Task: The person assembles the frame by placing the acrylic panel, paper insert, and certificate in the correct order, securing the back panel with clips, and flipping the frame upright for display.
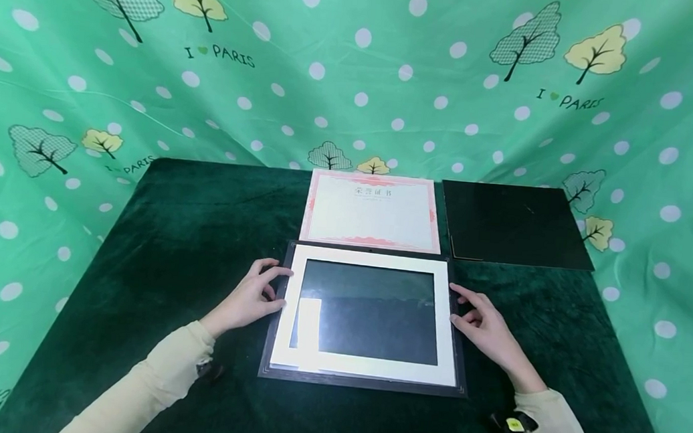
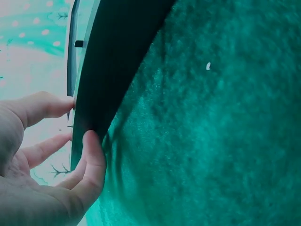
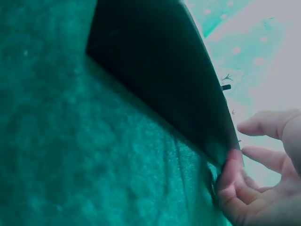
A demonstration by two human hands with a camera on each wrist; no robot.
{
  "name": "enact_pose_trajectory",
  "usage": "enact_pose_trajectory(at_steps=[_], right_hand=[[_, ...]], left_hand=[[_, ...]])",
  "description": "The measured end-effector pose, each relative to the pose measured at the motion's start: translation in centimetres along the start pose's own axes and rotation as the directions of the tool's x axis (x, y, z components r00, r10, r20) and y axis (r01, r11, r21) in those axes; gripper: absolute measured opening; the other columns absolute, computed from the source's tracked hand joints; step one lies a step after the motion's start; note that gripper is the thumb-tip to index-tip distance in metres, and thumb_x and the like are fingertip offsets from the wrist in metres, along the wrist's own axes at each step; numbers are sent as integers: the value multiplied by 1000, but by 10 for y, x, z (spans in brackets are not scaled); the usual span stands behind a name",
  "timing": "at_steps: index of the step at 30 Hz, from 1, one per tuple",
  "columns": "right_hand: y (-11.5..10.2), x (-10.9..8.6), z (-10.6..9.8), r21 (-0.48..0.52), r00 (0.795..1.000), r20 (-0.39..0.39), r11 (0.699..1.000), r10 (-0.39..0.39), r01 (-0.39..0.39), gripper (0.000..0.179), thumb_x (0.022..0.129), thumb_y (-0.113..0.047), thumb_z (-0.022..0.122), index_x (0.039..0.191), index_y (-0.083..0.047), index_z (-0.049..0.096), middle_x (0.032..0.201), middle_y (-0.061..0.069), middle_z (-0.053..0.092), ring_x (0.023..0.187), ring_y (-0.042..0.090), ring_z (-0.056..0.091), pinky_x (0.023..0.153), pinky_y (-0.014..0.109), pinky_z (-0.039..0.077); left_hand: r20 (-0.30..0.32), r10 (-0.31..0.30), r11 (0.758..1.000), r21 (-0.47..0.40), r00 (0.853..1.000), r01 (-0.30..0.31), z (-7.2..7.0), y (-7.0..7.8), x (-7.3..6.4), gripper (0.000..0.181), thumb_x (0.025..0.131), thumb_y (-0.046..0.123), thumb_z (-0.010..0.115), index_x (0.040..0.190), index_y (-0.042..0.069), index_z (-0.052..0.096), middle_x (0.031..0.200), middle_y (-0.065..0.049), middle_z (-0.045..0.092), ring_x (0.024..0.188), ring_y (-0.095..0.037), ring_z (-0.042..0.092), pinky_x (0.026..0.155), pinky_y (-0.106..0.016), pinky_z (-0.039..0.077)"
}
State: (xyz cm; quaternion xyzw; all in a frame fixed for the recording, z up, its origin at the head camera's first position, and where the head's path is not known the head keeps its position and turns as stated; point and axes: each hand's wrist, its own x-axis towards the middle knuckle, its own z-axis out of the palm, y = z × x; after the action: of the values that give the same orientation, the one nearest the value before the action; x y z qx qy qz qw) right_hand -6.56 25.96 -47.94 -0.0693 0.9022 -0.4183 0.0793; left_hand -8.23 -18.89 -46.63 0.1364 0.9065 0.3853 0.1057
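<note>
Pinching its short sides, the left hand point(image 1: 249, 298) and right hand point(image 1: 487, 328) are placed equally near the picture frame point(image 1: 362, 383), which is held between them, long axis running hand to hand. Just beyond, a certificate point(image 1: 372, 220) is laid.

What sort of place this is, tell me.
Perhaps a makeshift indoor filming corner, judging by the polka-dot fabric backdrop, the table draped in dark green cloth, and the picture frame.
</note>
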Motion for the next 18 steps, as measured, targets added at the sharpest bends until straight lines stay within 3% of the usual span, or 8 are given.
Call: enact_pose_trajectory(at_steps=[7, 18], right_hand=[[0, 1, 1, -56, 999, 47, 998, -10, 12, 55, 93, -10, 64, 145, -11, 45, 125, 23, 45, 75, 18, 55, 65, 28, 48], [-2, 3, 0, -107, 997, 66, 993, -33, 39, 54, 89, -11, 69, 140, -10, 50, 124, 22, 44, 74, 18, 50, 62, 28, 46]], left_hand=[[29, 20, 1000, -18, 999, -19, 0, -2, -2, 53, 85, 4, 71, 135, 5, 52, 144, -25, 30, 86, -23, 60, 74, -36, 55], [40, 64, 998, -28, 997, -63, 0, -5, -1, 45, 86, 3, 70, 129, 4, 58, 144, -25, 33, 85, -23, 61, 75, -34, 55]])
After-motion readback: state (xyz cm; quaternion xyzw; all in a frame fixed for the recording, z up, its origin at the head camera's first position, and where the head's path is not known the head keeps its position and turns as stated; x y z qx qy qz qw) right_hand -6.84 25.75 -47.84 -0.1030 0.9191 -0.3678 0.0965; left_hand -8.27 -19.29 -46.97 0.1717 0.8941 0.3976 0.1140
